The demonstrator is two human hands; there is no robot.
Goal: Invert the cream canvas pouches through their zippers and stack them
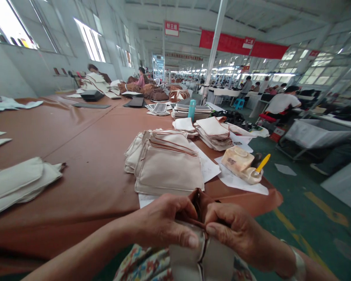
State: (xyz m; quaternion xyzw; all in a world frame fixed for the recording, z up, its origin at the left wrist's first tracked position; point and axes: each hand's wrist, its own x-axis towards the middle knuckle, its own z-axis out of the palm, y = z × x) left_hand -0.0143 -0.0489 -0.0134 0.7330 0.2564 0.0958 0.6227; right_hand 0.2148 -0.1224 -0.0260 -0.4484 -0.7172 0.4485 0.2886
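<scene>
A cream leather piece with brown edging and a brown folded inside (187, 244) lies across my lap, its upper end raised at the table edge. My left hand (171, 222) grips its brown fold, the thumb lying on the cream face. Across a dark seam, my right hand (236, 226) pinches the brown edge between thumb and fingers. Just beyond both hands, a stack of cream leather panels (169, 168) with brown edges sits on the brown-covered table (96, 164).
At right stands a cut-open plastic container (236, 160) with a yellow-handled brush (262, 164) in it. More cream stacks (213, 130) and a teal bottle (192, 109) are farther back. Cream pieces (20, 181) lie at left. A grey cart (318, 132) and seated people are on the right.
</scene>
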